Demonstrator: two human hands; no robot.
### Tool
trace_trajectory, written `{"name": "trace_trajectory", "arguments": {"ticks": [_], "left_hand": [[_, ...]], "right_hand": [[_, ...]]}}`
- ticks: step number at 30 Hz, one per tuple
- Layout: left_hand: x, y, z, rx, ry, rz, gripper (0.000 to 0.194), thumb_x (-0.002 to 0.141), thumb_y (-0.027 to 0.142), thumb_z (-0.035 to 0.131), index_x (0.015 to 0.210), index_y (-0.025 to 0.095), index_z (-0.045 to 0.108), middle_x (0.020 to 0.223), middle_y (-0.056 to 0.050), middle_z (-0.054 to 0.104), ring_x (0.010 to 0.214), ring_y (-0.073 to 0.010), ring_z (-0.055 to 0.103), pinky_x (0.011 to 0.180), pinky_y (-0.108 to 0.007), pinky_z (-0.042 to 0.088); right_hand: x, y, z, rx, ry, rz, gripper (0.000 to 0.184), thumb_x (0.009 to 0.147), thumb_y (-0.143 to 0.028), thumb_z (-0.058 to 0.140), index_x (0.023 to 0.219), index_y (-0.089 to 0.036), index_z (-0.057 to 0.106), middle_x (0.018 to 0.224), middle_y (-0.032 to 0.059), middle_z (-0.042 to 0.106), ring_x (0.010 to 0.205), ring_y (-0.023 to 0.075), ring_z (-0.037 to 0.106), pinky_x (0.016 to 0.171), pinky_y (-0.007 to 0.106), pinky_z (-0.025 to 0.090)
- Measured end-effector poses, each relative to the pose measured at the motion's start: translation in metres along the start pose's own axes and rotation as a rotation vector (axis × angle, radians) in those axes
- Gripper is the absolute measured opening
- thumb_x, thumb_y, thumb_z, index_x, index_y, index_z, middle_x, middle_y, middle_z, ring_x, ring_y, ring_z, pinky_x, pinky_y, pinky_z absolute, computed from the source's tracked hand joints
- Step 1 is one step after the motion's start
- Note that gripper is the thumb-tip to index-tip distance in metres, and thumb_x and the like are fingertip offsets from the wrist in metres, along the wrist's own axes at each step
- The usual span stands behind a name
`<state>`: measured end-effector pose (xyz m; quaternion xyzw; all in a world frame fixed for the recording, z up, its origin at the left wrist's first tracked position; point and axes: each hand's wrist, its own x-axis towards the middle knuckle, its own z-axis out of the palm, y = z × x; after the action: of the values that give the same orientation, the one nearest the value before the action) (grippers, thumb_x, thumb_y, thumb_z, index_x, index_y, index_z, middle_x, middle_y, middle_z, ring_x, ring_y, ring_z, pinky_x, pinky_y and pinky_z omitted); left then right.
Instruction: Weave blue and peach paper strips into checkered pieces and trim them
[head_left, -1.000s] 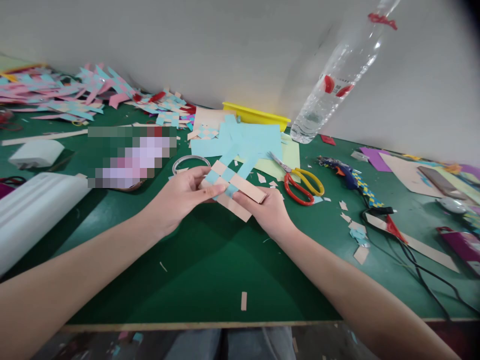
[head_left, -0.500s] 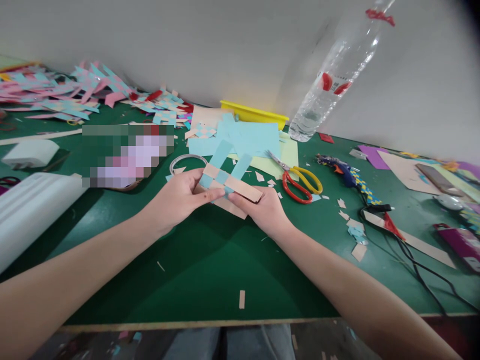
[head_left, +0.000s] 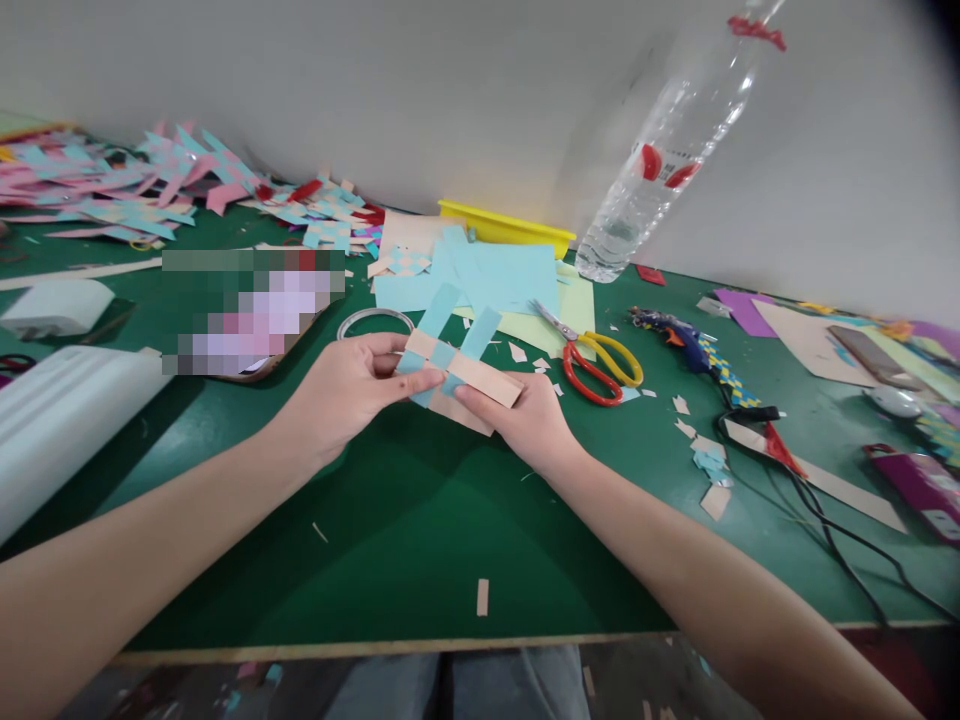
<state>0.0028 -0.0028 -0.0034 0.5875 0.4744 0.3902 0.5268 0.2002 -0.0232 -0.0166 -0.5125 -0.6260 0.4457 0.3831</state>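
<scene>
A small piece of woven paper strips, light blue crossed with pale peach (head_left: 442, 354), is held at the centre, over a glossy green tabletop (head_left: 420, 550). Two blue ends point away from the person; peach ends stretch toward the right hand. The left hand (head_left: 345, 395) is closed in a pinch on the woven part, thumb on top and fingers behind. The right hand (head_left: 536, 415) grips the peach ends, thumb on top, other fingers mostly hidden. The thumb tips nearly meet.

Just beyond the left hand lies a thin, pale round ring (head_left: 375, 312). Past the weave are flat light blue paper sheets (head_left: 517, 280), and to their right, open metal scissors with one red and one yellow handle (head_left: 572, 338). Behind the sheets sits a long yellow plastic tray (head_left: 510, 230), near a tall clear plastic bottle (head_left: 667, 165). A heap of pink and blue paper strips (head_left: 127, 185) fills the far left.
</scene>
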Motion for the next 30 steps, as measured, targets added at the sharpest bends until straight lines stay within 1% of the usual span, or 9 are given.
{"name": "trace_trajectory", "arguments": {"ticks": [6,10,15,22,25,30], "left_hand": [[-0.0001,-0.0017,-0.0002,0.053,0.029,0.014,0.034,0.070,0.042,0.077,0.098,0.022,0.071,0.096,-0.005,0.075,0.085,-0.0238,0.070,0.085,-0.037,0.055],[-0.0001,-0.0011,0.0009,0.074,0.027,0.041,0.034,0.070,0.043,0.076,0.096,0.022,0.070,0.094,-0.004,0.075,0.085,-0.0242,0.070,0.085,-0.038,0.055],[-0.0004,-0.0007,0.0011,0.074,0.002,0.054,0.030,0.072,0.041,0.076,0.095,0.022,0.070,0.095,-0.003,0.075,0.085,-0.0229,0.070,0.085,-0.036,0.055],[-0.0003,-0.0020,-0.0002,0.056,0.001,0.060,0.029,0.072,0.039,0.077,0.095,0.023,0.070,0.095,-0.002,0.074,0.086,-0.0214,0.070,0.086,-0.034,0.055],[-0.0007,-0.0008,0.0000,0.053,0.005,0.056,0.028,0.071,0.038,0.077,0.094,0.023,0.070,0.094,-0.002,0.074,0.085,-0.0208,0.070,0.084,-0.033,0.055],[-0.0019,0.0020,-0.0006,0.063,-0.028,0.050,0.027,0.075,0.038,0.073,0.098,0.023,0.069,0.095,0.003,0.074,0.088,-0.0180,0.068,0.084,-0.028,0.054]], "right_hand": [[0.0004,-0.0017,0.0002,0.007,0.009,-0.002,0.030,0.075,-0.047,0.066,0.074,-0.017,0.064,0.059,-0.0034,0.041,0.055,0.0095,0.033,0.048,0.025,0.027],[0.0012,-0.0015,0.0013,0.036,0.004,-0.020,0.030,0.074,-0.047,0.067,0.071,-0.017,0.062,0.059,-0.0036,0.042,0.055,0.0095,0.033,0.048,0.024,0.027],[0.0014,-0.0033,0.0015,0.080,-0.015,-0.020,0.026,0.074,-0.043,0.067,0.074,-0.018,0.062,0.063,-0.0027,0.048,0.056,0.0097,0.038,0.049,0.023,0.031],[0.0007,-0.0022,0.0014,0.079,-0.019,-0.019,0.030,0.075,-0.045,0.067,0.068,-0.017,0.058,0.059,-0.0038,0.041,0.055,0.0090,0.034,0.048,0.023,0.027],[0.0005,-0.0013,0.0008,0.065,-0.015,-0.019,0.030,0.075,-0.045,0.067,0.068,-0.017,0.059,0.059,-0.0037,0.041,0.055,0.0092,0.034,0.049,0.024,0.026],[0.0012,0.0009,0.0008,0.082,-0.003,-0.025,0.030,0.076,-0.045,0.067,0.067,-0.016,0.060,0.059,-0.0034,0.041,0.056,0.0089,0.033,0.049,0.024,0.026]]}}
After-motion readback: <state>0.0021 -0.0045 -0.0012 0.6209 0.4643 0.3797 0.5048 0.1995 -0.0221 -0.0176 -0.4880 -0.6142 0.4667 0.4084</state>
